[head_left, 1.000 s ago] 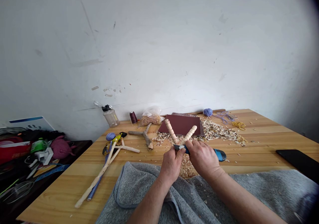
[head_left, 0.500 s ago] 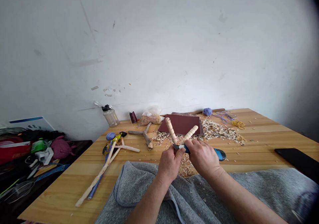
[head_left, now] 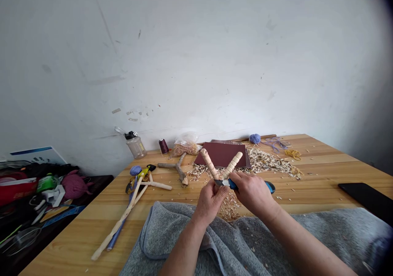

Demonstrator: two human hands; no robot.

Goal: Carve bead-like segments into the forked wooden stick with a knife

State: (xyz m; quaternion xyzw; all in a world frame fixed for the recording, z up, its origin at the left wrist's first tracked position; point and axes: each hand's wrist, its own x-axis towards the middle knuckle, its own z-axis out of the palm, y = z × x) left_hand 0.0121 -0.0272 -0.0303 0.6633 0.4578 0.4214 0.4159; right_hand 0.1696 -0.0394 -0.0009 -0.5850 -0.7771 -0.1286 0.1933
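Wooden table; grey cloth bunched along its near side. Wood shavings strewn far, right of middle. Right hand and left hand side by side at near middle, fingers closed. Pale forked stick gripped in the left, prongs pointing far. Blue-handled knife gripped in the right, blade leftward at the prongs' foot.

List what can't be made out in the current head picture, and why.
Head view: whether the ringed wooden prongs join, hidden by the left hand.
Head view: mid-handle of the blue knife, covered by the right hand.
Head view: right end of the black slab, cut off by the edge.
Head view: yellow marking on the bottle, too small to read.
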